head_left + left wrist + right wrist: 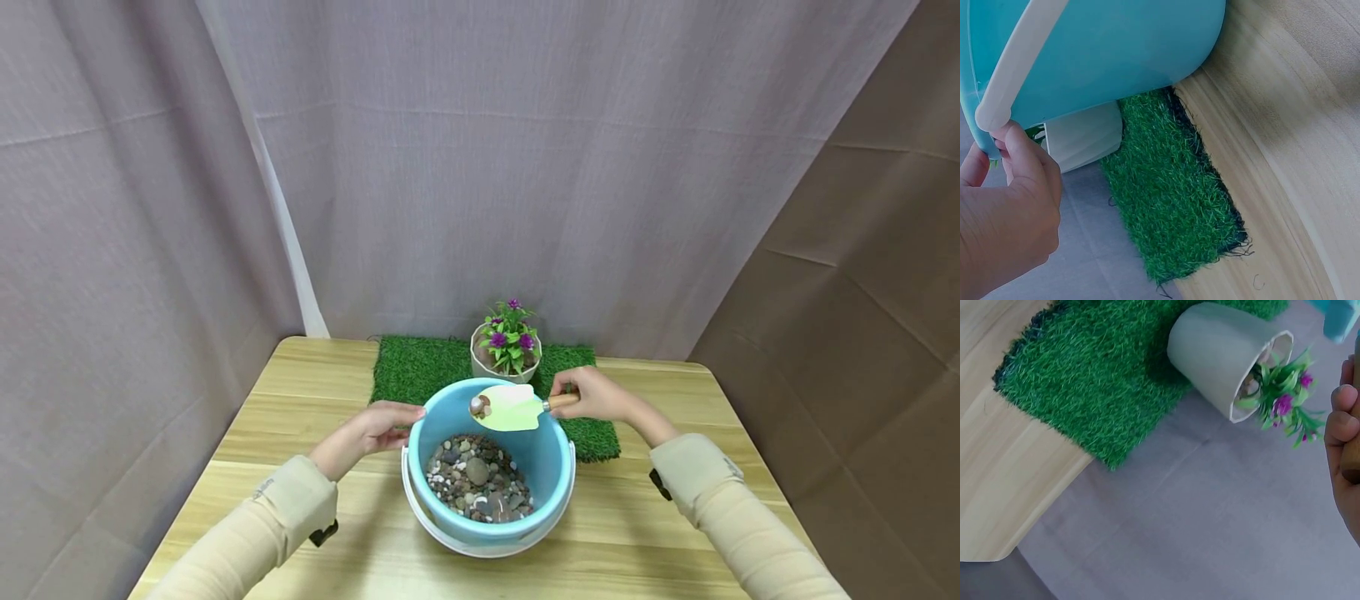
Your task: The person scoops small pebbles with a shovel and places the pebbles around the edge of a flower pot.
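A light blue bucket point(551, 454) with a white handle stands on the table, pebbles point(480, 475) covering its bottom. At its left rim my left hand point(382, 423) pinches the edge between thumb and fingers, just beside the handle's pivot in the left wrist view. My right hand point(592, 394) grips the wooden handle of a pale yellow-green trowel point(513, 408). The trowel lies over the bucket's far part, above the pebbles inside, with a few stones point(480, 406) at its tip. In the right wrist view only the handle and the curled fingers point(1342, 422) show at the right edge.
Behind the bucket, a white pot point(502, 375) with purple flowers stands on a green artificial grass mat point(420, 367). The wooden table point(300, 400) has grey curtains behind it and at the left, and a brown one on the right.
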Tool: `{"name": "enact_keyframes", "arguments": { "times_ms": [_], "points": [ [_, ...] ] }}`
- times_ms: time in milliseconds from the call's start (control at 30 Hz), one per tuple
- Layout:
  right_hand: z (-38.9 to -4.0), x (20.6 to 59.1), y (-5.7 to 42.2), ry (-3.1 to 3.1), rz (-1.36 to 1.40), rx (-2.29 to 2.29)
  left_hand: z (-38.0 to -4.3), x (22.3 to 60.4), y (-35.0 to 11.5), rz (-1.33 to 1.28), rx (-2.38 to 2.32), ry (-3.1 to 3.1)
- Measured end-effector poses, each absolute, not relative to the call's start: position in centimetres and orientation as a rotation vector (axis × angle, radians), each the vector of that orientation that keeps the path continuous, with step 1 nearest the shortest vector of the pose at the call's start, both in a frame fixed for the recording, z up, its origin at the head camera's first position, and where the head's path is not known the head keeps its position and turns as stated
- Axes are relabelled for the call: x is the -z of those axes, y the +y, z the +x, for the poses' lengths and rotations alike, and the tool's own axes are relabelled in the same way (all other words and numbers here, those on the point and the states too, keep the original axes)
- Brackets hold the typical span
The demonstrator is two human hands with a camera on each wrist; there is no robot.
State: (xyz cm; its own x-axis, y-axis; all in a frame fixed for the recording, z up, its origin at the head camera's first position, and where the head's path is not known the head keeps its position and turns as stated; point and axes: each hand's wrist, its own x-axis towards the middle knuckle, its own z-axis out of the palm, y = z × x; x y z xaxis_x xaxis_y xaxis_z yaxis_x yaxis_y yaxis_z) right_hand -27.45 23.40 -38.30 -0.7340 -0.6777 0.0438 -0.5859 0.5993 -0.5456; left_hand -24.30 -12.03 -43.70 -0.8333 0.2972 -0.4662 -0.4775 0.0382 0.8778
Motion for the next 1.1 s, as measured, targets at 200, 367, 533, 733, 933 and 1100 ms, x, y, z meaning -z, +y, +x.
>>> {"name": "enact_keyframes", "arguments": {
  "times_ms": [200, 367, 533, 733, 933, 1100],
  "points": [
    [-28.0, 38.0, 24.8, 2.681, -0.974, 0.851, -24.4, 43.9, -12.1, -0.177, -1.855, 1.769],
    [-28.5, 38.0, 26.1, 2.753, -0.924, 0.836, -24.4, 43.9, -12.1, -0.185, -1.853, 1.773],
    [-28.9, 37.8, 27.5, 2.823, -0.849, 0.822, -24.4, 43.9, -12.1, -0.198, -1.855, 1.775],
    [-29.3, 37.7, 29.1, 2.897, -0.793, 0.826, -24.4, 43.8, -12.1, -0.193, -1.846, 1.781],
    [-29.6, 38.0, 30.1, 2.935, -0.781, 0.808, -24.4, 43.8, -12.1, -0.203, -1.843, 1.782],
    [-29.9, 38.4, 30.7, 2.944, -0.707, 0.827, -24.4, 43.8, -12.0, -0.205, -1.838, 1.781]
  ]
}}
